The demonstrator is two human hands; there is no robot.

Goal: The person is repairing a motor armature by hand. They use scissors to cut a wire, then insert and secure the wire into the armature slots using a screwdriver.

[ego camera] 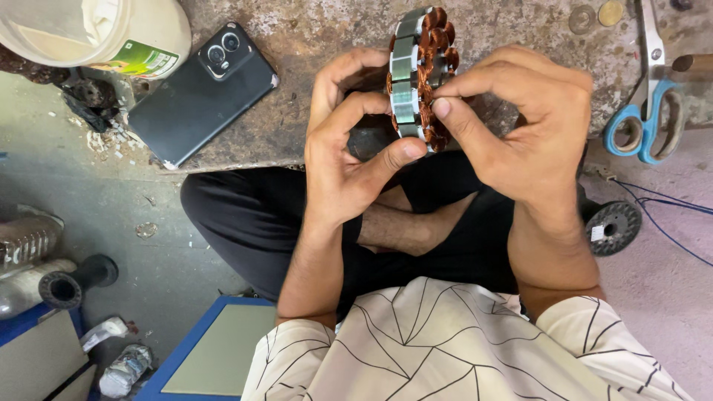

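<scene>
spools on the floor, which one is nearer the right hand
The grey spool with blue wire, just beside the right forearm, below the right hand. The other, a black spool, lies far off at the left edge, beyond the left hand.

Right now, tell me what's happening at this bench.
A seated person holds a round motor stator wound with copper wire, edge-up over a worn stone slab. The left hand grips its lower rim; the right hand pinches the copper coils. A dark phone lies to the left, blue-handled scissors to the right.
</scene>
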